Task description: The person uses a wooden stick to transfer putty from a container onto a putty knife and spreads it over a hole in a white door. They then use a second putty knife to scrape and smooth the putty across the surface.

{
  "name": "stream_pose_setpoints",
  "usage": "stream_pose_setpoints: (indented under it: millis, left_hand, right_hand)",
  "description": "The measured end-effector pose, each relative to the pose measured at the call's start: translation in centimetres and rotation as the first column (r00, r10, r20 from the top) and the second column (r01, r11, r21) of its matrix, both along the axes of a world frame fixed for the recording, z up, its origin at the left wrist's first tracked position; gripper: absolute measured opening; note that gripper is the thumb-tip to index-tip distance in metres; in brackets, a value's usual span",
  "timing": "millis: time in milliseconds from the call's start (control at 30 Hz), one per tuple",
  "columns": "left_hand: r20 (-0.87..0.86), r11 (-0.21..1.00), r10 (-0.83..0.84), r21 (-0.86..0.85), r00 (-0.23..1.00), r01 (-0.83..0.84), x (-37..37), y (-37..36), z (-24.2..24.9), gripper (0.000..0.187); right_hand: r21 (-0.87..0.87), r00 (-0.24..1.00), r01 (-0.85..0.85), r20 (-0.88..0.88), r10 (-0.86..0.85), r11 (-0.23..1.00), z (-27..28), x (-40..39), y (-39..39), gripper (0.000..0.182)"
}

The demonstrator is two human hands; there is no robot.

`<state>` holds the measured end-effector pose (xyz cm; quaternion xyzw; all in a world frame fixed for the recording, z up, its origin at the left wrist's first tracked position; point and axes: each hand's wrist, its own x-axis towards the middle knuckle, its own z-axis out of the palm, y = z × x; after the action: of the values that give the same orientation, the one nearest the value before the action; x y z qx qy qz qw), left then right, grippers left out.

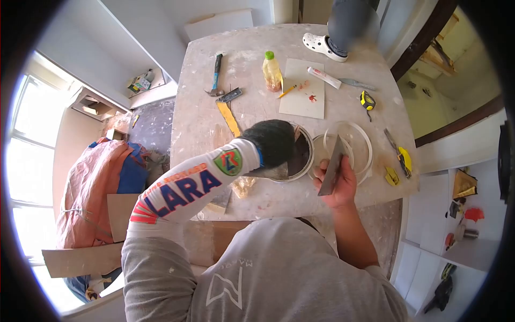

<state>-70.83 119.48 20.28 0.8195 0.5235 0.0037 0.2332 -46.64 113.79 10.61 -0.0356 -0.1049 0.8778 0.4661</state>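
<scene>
My left hand, in a dark glove below a printed white sleeve, is over the left side of a round tub. Its fingers are hidden, so what it holds, if anything, does not show. A flat greyish edge pokes out below the glove at the tub's rim. To the right, my bare right hand grips a thin, flat grey scraper plate tilted on edge between thumb and fingers. Just behind that hand lie pale round rings, perhaps lids or rims.
On the table lie a hammer, a yellow strip, a bottle, a board with a pencil, a white tube, a tape measure and a yellow cutter. Someone's white clog stands at the far edge.
</scene>
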Motion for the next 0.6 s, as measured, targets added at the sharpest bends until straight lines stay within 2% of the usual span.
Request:
stream_pose_setpoints:
  millis: [33, 67, 133, 200, 267, 333, 433, 467, 567, 600]
  left_hand:
    - [0.004, 0.998, 0.045, -0.039, 0.999, -0.045, 0.8, 0.1, -0.6, 0.032]
    - [0.006, 0.993, 0.087, -0.076, 0.996, -0.086, 1.4, 0.2, -1.1, 0.033]
    - [0.040, 0.979, 0.199, -0.048, 0.979, -0.197, 2.5, 0.0, -0.9, 0.033]
    - [0.077, 0.958, 0.286, -0.029, 0.955, -0.284, 3.2, 0.6, -2.0, 0.036]
    - [0.081, 0.958, 0.285, 0.015, 0.955, -0.287, 3.3, 0.7, -4.1, 0.038]
    - [0.073, 0.966, 0.260, -0.006, 0.963, -0.260, 3.1, 0.7, -3.5, 0.039]
    - [0.193, 0.941, 0.337, -0.046, 0.922, -0.334, 2.8, -0.6, -2.4, 0.034]
    - [0.200, 0.975, 0.220, -0.077, 0.955, -0.208, 2.3, -0.4, -2.2, 0.027]
    - [0.068, 0.989, 0.031, -0.145, 0.997, -0.021, 1.2, -1.2, -1.6, 0.023]
    - [0.064, 0.995, -0.031, -0.095, 0.997, 0.037, 1.1, -1.2, -1.6, 0.023]
  right_hand:
    - [0.158, 0.988, -0.093, -0.105, 0.110, 0.983, -0.1, -0.3, 0.6, 0.036]
    - [0.025, 0.997, -0.070, -0.008, 0.071, 0.997, -0.4, -0.5, 0.8, 0.039]
    - [-0.221, 0.980, 0.028, 0.199, 0.017, 0.975, -1.3, -0.9, 0.9, 0.047]
    - [-0.282, 0.971, 0.032, 0.236, 0.037, 0.959, -2.0, -1.6, 1.0, 0.049]
    - [-0.293, 0.960, 0.010, 0.270, 0.073, 0.956, -0.4, -2.4, 1.0, 0.052]
    - [-0.313, 0.953, 0.031, 0.294, 0.066, 0.949, -1.1, -2.4, 1.4, 0.053]
    - [-0.282, 0.957, -0.011, 0.276, 0.092, 0.959, -1.1, -2.4, 1.5, 0.055]
    - [-0.273, 0.957, -0.018, 0.274, 0.096, 0.962, -1.0, -2.4, 1.7, 0.056]
    - [-0.249, 0.961, -0.046, 0.252, 0.111, 0.967, -1.3, -2.1, 2.0, 0.058]
    - [-0.222, 0.966, -0.076, 0.224, 0.127, 0.972, -1.5, -1.9, 2.1, 0.059]
